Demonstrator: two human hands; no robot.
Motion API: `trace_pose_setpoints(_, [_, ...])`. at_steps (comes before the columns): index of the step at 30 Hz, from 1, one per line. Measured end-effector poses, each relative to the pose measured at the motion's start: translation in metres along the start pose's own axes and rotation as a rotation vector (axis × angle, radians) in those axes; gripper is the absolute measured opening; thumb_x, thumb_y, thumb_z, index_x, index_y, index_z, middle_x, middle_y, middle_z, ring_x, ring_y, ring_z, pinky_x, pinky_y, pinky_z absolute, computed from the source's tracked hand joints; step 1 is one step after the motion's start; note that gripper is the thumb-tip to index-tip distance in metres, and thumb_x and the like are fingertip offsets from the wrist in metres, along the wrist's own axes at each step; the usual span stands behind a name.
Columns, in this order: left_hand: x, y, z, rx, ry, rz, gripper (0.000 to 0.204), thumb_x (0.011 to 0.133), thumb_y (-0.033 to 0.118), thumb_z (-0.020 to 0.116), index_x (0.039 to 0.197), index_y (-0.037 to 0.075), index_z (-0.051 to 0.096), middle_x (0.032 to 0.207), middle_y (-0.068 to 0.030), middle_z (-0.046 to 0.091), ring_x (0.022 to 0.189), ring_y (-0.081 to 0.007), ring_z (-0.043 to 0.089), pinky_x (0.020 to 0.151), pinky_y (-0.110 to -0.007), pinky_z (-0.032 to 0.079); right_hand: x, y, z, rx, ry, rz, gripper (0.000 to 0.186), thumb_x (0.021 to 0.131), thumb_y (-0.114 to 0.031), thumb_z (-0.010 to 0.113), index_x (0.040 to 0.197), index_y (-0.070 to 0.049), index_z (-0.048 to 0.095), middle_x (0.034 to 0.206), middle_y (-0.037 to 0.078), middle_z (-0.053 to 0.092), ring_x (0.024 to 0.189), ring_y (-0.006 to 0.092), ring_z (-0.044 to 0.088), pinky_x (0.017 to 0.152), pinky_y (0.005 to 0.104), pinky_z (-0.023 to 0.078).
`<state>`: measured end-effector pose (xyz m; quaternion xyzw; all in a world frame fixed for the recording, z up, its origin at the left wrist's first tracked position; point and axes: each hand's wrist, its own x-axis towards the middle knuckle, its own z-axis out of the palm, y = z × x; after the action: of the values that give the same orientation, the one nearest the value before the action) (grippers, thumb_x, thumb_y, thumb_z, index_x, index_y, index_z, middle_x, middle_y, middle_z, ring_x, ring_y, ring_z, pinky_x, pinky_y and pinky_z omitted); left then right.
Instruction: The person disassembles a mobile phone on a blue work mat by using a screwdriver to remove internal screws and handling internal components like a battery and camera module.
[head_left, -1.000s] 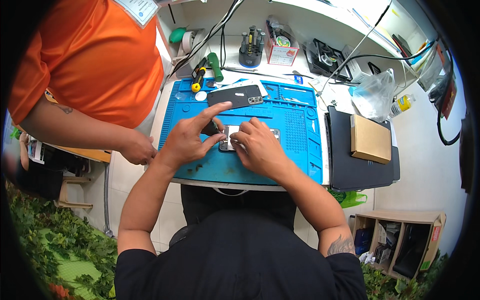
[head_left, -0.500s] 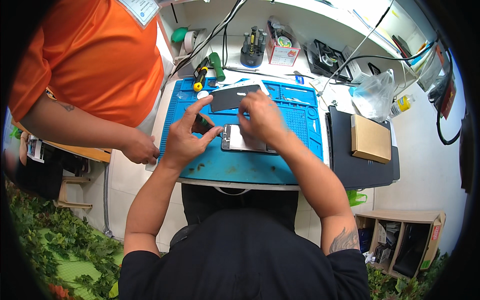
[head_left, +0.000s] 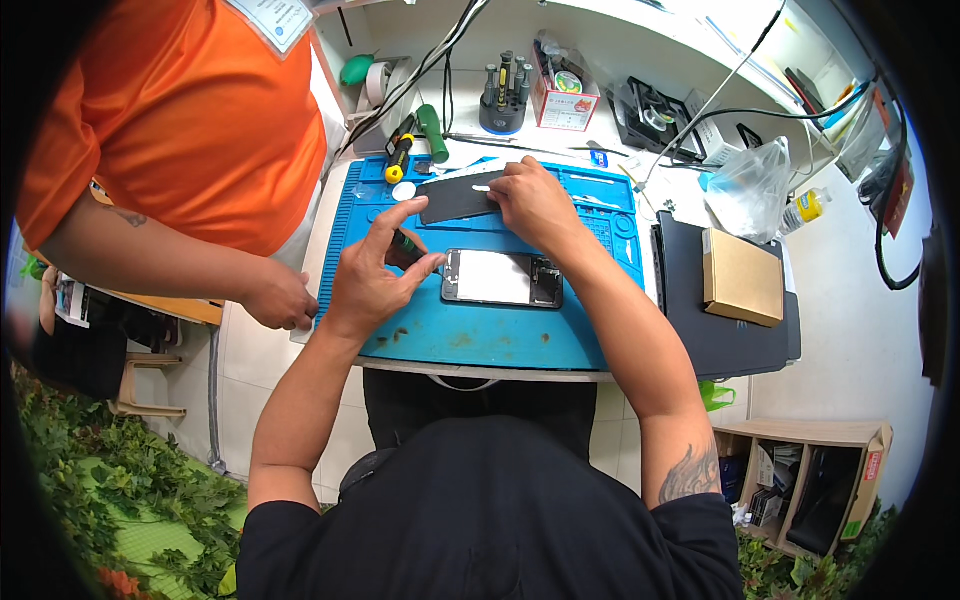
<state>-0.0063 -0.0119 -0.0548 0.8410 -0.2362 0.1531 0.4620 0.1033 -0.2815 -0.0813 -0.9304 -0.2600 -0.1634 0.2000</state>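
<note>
Opened phone (head_left: 498, 278): lay on the blue mat (head_left: 465, 345), just right of the left hand (head_left: 372, 282); I judged it light, stiff, fragile, best taken by its long edges.
Left hand: held a dark tool (head_left: 404, 249), thumb and forefinger spread.
Right hand (head_left: 532, 203): bunched over the dark phone (head_left: 452, 200), farther off; I couldn't tell whether it gripped.
Count: two phones, one mat, one yellow-black screwdriver (head_left: 398, 160) far left.

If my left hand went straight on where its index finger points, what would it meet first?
Probably the dark phone lying over the blue mat, just ahead of the left hand, though depth is hard to judge here.
</note>
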Motion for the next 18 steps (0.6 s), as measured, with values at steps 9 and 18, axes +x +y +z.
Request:
trace_pose_setpoints(9, [0.021, 0.014, -0.015, -0.13, -0.325, 0.04, 0.07, 0.093, 0.0, 0.092, 0.156, 0.015, 0.065, 0.119, -0.0098, 0.081, 0.104, -0.0225, 0.083, 0.095, -0.036, 0.068, -0.057, -0.049, -0.027, 0.035, -0.083, -0.161, 0.008, 0.092, -0.009, 0.077, 0.093, -0.006, 0.085, 0.098, 0.013, 0.075, 0.103, 0.0333, 0.069, 0.091, 0.0466, 0.056])
trace_pose_setpoints(18, [0.031, 0.014, -0.014, -0.176, -0.311, 0.073, 0.049, 0.098, 0.003, 0.09, 0.142, 0.013, 0.069, 0.115, -0.0074, 0.081, 0.095, -0.0189, 0.083, 0.089, -0.033, 0.065, -0.101, -0.083, -0.019, 0.111, -0.084, -0.149, 0.012, 0.089, -0.006, 0.073, 0.098, -0.003, 0.08, 0.098, 0.013, 0.068, 0.104, 0.034, 0.064, 0.09, 0.0476, 0.051])
